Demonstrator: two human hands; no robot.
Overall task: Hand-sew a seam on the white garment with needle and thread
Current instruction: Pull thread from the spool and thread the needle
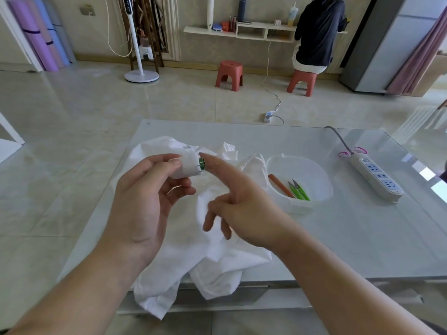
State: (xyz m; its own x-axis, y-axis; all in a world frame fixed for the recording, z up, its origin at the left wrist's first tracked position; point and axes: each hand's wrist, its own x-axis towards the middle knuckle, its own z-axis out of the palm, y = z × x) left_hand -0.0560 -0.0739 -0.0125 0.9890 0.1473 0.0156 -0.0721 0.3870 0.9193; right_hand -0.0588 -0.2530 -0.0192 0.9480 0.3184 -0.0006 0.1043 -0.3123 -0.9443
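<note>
The left hand grips a white thread spool, its long axis left-right, green end pointing right at the right hand (index finger extended, holding nothing). The white garment lies crumpled on the glass table beneath; 2 red stools stand far off on the tiled floor
</note>
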